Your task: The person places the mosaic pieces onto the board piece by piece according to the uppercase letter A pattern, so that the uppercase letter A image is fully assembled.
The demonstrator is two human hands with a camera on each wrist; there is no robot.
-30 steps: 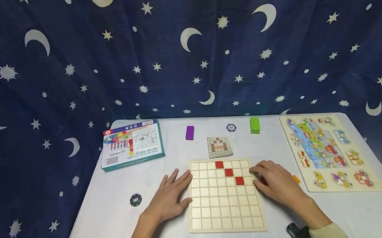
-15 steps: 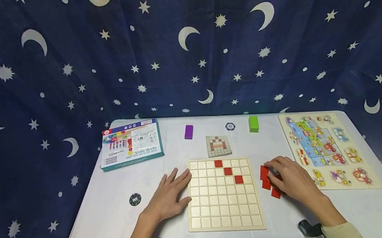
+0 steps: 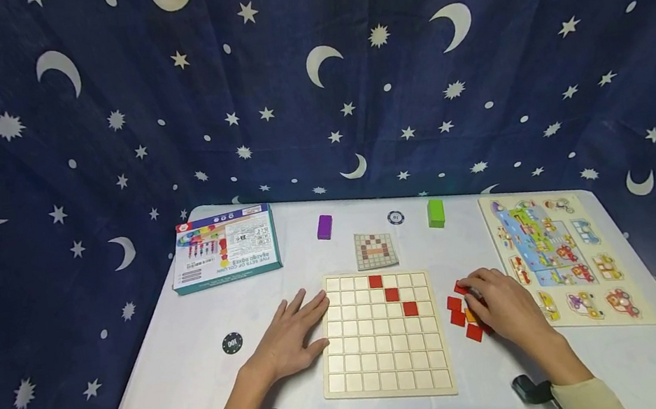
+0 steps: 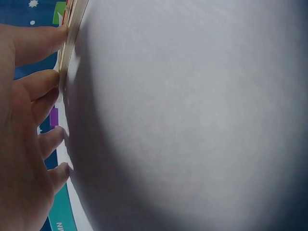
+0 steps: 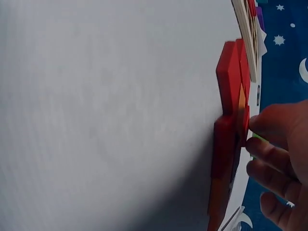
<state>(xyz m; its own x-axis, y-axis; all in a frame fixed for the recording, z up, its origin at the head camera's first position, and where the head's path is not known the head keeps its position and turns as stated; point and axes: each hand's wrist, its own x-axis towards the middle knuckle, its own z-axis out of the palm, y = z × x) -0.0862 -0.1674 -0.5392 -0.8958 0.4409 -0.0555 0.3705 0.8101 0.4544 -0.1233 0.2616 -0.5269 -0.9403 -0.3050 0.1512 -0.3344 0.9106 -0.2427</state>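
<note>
My left hand (image 3: 289, 337) lies with fingers spread, its fingertips and thumb against the left edge of the wooden grid board (image 3: 375, 348). In the left wrist view the left hand (image 4: 24, 120) touches the board's side (image 4: 73, 36). Three red squares (image 3: 392, 294) form a diagonal on the board. Right of it, my right hand (image 3: 502, 302) bends over a loose pile of red tiles (image 3: 457, 318) with an orange tile (image 3: 470, 315) among them. The right wrist view shows thumb and index finger pinching a red tile (image 5: 246, 126) at the pile's top; the palm hides part of the pile.
A small pattern card (image 3: 376, 249) lies behind the board. Further back are a purple block (image 3: 324, 227), a poker chip (image 3: 396, 218) and a green block (image 3: 436, 214). A boxed toy (image 3: 226, 248) stands left, above a black chip (image 3: 232, 343); a peg puzzle (image 3: 565, 261) lies right.
My right hand has moved from the board's right edge to the pile, uncovering red and orange tiles. The tiles there have shifted apart. The left hand stays put.
</note>
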